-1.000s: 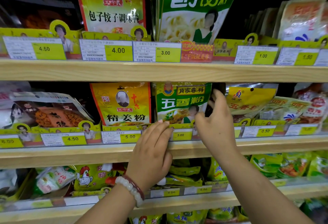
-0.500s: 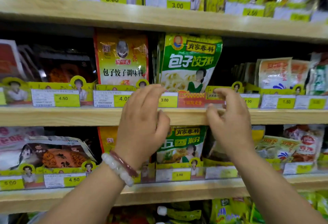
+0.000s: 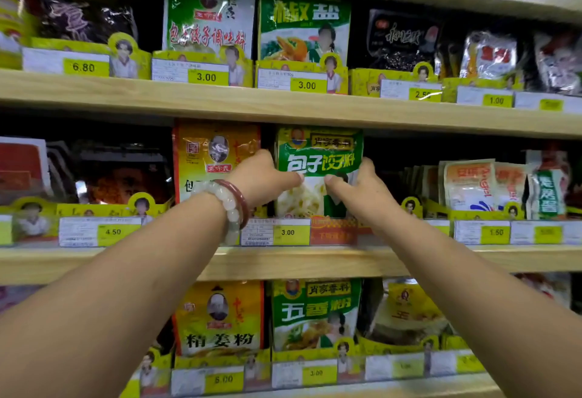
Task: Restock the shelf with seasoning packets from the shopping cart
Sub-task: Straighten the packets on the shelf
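Note:
A green-and-white seasoning packet (image 3: 321, 158) stands upright at the front of its row on the middle shelf (image 3: 283, 263). My left hand (image 3: 263, 177), with bead bracelets on the wrist, holds the packet's left edge, thumb on the front and fingers hidden behind. My right hand (image 3: 365, 191) holds the right edge the same way. The two thumbs nearly meet on the packet's face. The shopping cart is out of view.
A yellow packet (image 3: 215, 151) stands just left of the green one. Small white packets (image 3: 469, 186) fill the right of this shelf. Price tags (image 3: 277, 232) line each shelf edge. More packets stand on the upper shelf (image 3: 283, 104) and the lower row (image 3: 315, 312).
Both hands rose from the price strip of the shelf below to the middle shelf and took hold of the green packet's two edges. The view tilted upward.

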